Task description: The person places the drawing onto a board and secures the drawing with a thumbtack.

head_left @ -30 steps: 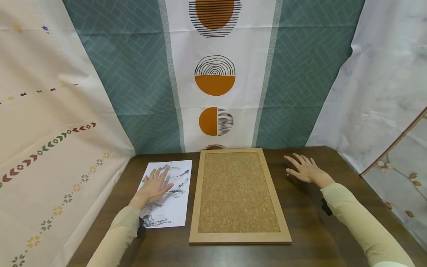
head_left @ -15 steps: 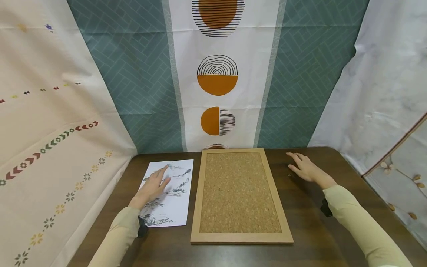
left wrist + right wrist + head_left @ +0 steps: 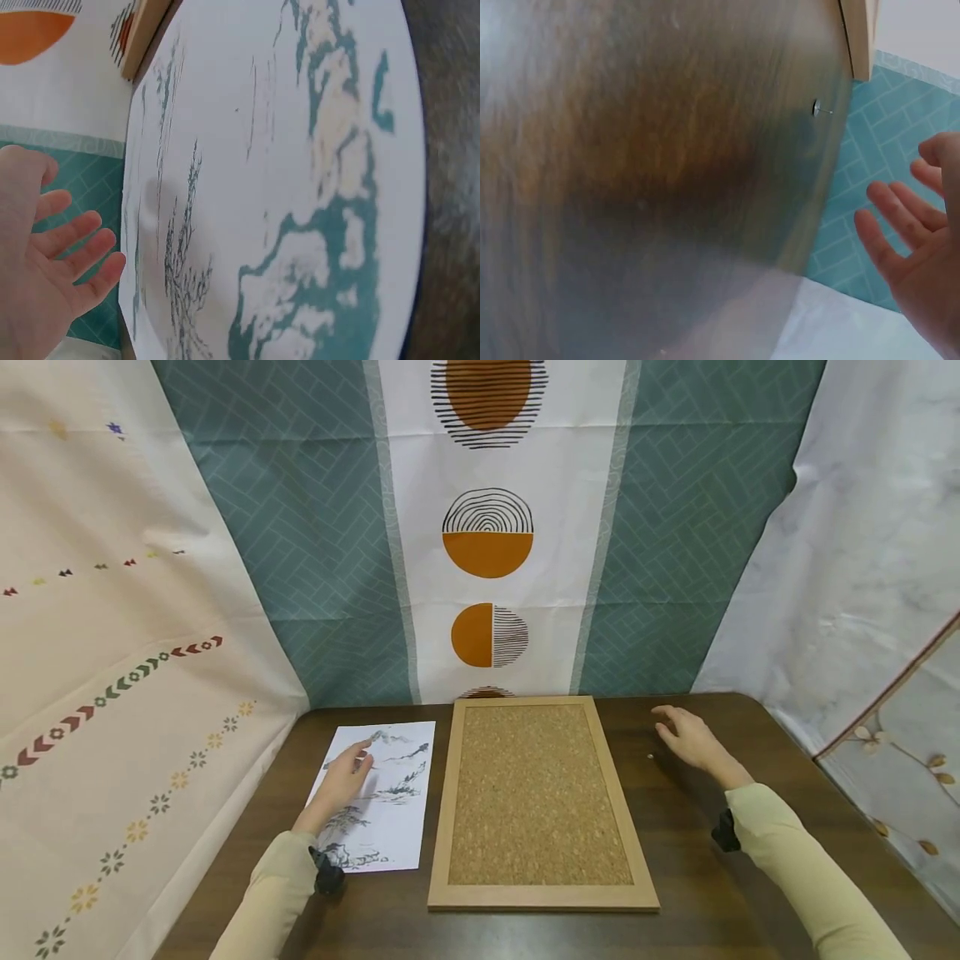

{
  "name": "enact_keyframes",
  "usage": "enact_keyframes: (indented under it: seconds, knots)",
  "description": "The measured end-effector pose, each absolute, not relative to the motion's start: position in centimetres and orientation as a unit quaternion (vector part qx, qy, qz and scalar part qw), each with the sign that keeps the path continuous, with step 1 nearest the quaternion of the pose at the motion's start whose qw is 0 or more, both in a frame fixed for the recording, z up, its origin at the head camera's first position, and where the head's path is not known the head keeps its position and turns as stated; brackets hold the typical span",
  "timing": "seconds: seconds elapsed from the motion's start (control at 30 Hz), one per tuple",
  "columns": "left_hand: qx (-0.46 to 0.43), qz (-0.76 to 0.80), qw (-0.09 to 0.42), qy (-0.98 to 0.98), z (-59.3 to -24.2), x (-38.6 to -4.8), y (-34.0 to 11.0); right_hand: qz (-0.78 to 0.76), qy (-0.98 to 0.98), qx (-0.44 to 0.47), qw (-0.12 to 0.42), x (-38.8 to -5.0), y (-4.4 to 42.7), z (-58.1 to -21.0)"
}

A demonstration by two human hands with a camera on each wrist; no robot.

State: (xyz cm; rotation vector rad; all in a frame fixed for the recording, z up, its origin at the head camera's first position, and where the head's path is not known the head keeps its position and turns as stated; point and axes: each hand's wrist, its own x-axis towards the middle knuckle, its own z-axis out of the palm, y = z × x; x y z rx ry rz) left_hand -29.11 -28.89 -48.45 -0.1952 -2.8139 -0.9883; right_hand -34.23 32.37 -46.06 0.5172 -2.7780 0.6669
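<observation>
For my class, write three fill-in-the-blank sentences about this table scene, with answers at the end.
1. Over the white paper sheet with an ink landscape is the person's ____ hand.
2. The rectangular brown board in a pale wooden frame has a surface of ____.
3. Nearest the small silver metal pin is the person's ____ hand.

Missing words: left; cork; right.

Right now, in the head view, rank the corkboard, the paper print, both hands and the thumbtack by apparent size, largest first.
1. Corkboard
2. Paper print, partly covered
3. Left hand and right hand: too alike to rank
4. Thumbtack, a mere speck there
</observation>
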Motion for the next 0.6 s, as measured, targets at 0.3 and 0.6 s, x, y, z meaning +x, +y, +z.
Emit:
enact_keyframes:
  seconds: [0.3,0.6]
  knots:
    - [-0.017,-0.371,0.099,-0.923,-48.3,-28.7,-29.3,0.301,-0.939,0.103,0.132,-33.6,32.5,-46.1]
    - [0.038,-0.401,0.077,-0.912,-48.2,-28.2,-30.2,0.36,-0.928,0.069,0.06,-33.0,32.6,-46.2]
